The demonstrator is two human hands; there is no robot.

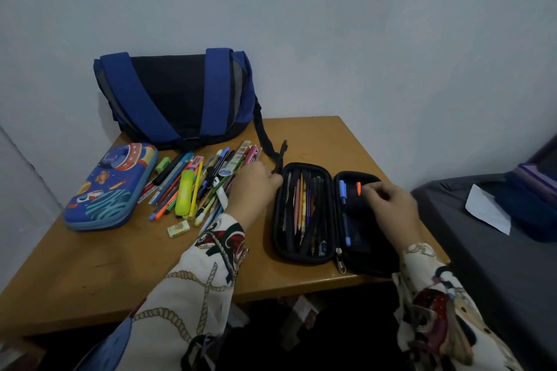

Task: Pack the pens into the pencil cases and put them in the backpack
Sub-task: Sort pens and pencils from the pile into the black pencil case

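Note:
A black pencil case (304, 256) lies open on the wooden table (105, 274), several pens and pencils in its left half and a blue pen (343, 193) in its right half. My right hand (391, 208) pinches an orange-tipped pen (358, 188) over the right half. My left hand (253, 190) rests with curled fingers on the right end of a pile of loose pens (193, 187); whether it grips one is hidden. A shut blue space-print pencil case (111, 187) lies at the left. The blue and black backpack (177, 99) stands at the back against the wall.
A yellow highlighter (184, 193), a green sharpener (163, 164) and a small eraser (178, 229) lie among or near the pens. The backpack's black strap (268, 141) trails toward the open case. A dark bed with a white paper (488, 214) is at the right.

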